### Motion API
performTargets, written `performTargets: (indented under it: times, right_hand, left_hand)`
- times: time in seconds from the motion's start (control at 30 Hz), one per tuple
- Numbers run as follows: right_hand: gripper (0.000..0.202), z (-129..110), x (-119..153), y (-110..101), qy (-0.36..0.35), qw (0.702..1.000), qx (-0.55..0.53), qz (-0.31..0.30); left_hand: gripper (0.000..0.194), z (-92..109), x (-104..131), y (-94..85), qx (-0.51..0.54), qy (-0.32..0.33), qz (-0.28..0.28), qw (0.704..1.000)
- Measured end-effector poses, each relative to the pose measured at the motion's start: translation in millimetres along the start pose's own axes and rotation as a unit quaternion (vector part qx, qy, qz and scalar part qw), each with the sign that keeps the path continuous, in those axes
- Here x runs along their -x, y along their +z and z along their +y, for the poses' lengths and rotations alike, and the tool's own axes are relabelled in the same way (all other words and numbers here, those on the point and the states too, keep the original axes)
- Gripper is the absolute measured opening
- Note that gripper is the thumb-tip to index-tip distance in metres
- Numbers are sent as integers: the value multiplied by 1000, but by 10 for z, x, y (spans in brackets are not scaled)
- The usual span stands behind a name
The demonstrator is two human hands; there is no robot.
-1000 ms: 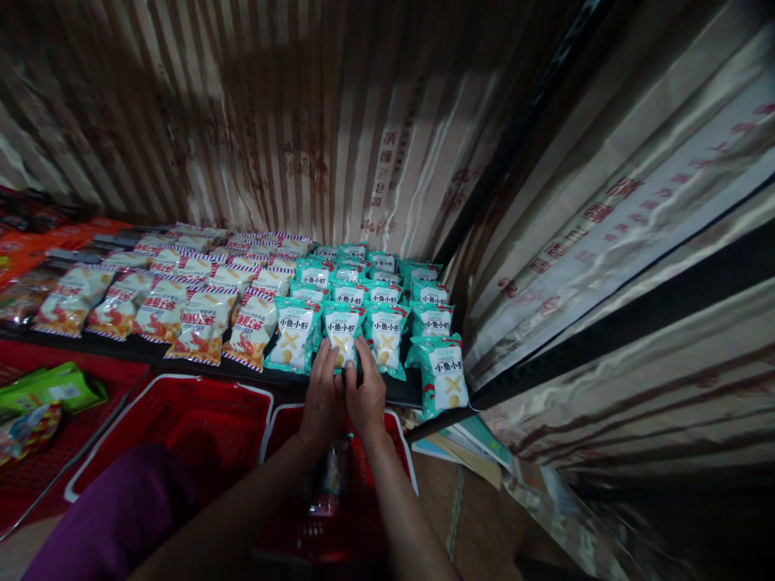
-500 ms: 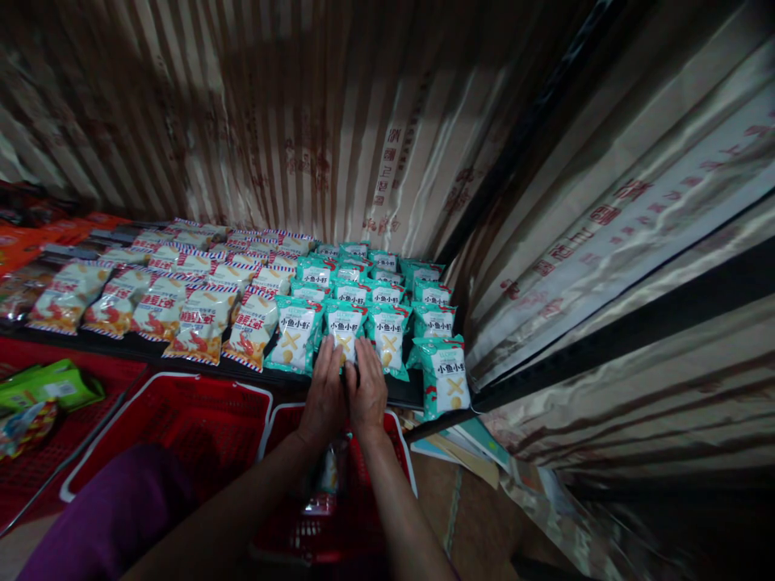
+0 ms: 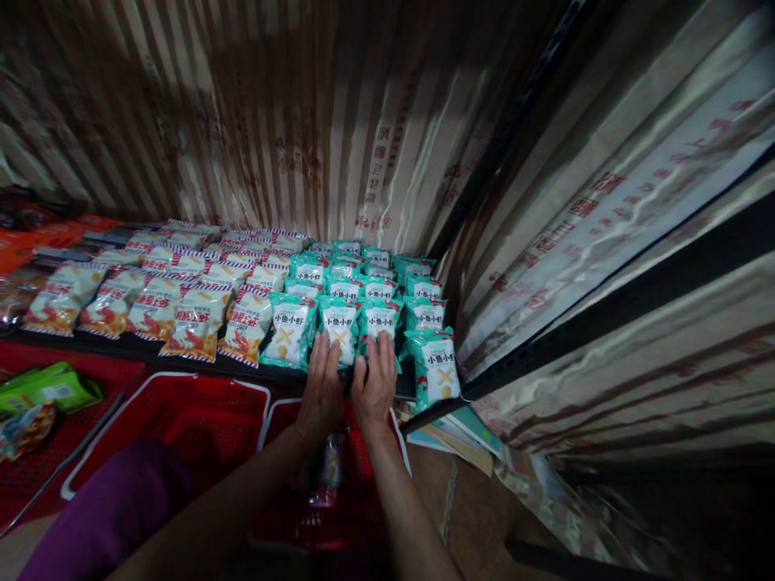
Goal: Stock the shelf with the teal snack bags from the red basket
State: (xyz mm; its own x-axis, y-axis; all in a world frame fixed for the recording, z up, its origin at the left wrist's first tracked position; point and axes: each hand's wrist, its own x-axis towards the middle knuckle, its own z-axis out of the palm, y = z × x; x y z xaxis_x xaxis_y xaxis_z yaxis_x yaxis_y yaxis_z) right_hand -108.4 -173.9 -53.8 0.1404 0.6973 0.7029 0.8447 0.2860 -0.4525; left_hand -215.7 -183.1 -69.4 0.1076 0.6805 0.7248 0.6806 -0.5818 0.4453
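Note:
Rows of teal-and-white snack bags stand on a dark shelf in front of me. My left hand rests its outstretched fingers on the lower front of one teal bag in the front row. Beside it, my right hand has its fingers flat against the neighbouring teal bag. Neither hand is gripping a bag. Another teal bag sits apart at the shelf's right corner, leaning slightly.
White-and-orange snack bags fill the shelf to the left. Below are red baskets, one holding a green packet. A dark metal post and printed curtains border the shelf. Papers lie on the floor.
My right hand has shifted right, from the middle teal bag to the one beside it. My left hand stays at the middle bag. The view has moved slightly.

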Motion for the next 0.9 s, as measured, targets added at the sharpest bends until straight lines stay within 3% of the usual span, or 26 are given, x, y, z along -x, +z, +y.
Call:
performTargets:
  times: [0.23, 0.3, 0.4, 0.57, 0.67, 0.77, 0.83, 0.9]
  right_hand:
    - [44, 75, 27, -15, 23, 1000, -2, 12]
    - [46, 122, 41, 3, 36, 999, -6, 12]
    - [48, 191, 35, -17, 61, 998, -13, 6]
    - [47, 133, 37, -161, 48, 998, -25, -5]
    - [43, 10, 115, -264, 22, 998, -48, -23]
    - [36, -109, 280, -338, 12, 997, -69, -44]
    - [32, -159, 446, -330, 23, 994, -79, -74]
    - [30, -174, 664, -249, 56, 986, -92, -128]
  left_hand:
    - [52, 140, 17, 16, 15, 34, 0, 999]
    - [49, 208, -12, 77, 35, 51, -24, 998]
    - [46, 296, -92, 131, 47, 23, -70, 996]
    - [43, 339, -94, -96, 96, 59, -89, 990]
    - [41, 275, 112, -303, 119, 72, -52, 989]
    - [39, 156, 459, -403, 140, 46, -51, 988]
    - [36, 60, 727, -378, 139, -24, -64, 988]
    - [36, -37, 987, -292, 122, -122, -118, 978]
